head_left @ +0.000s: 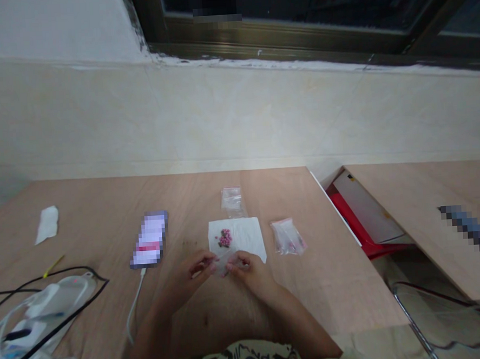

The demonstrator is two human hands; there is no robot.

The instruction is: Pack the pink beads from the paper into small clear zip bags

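Observation:
Between my two hands is a small clear plastic bag (221, 265), pinched from both sides. My left hand (200, 269) grips its left edge with thumb and fingers, and my right hand (245, 267) has closed on its right edge. Just beyond them a white paper sheet (247, 238) lies on the table, with a little heap of pink beads (225, 238) on its left half. What the held bag contains is too small to tell. To the right of the paper lies a filled clear bag (288, 236). Behind the paper, flat clear bags (232, 200) rest on the wood.
A phone (150, 239) on a white charging cable (136, 305) lies to the left. At the near left stands a power strip (60, 299) among black and white cables. A white tissue (47, 224) is at the far left. Right of the table's edge is a red chair (357, 229).

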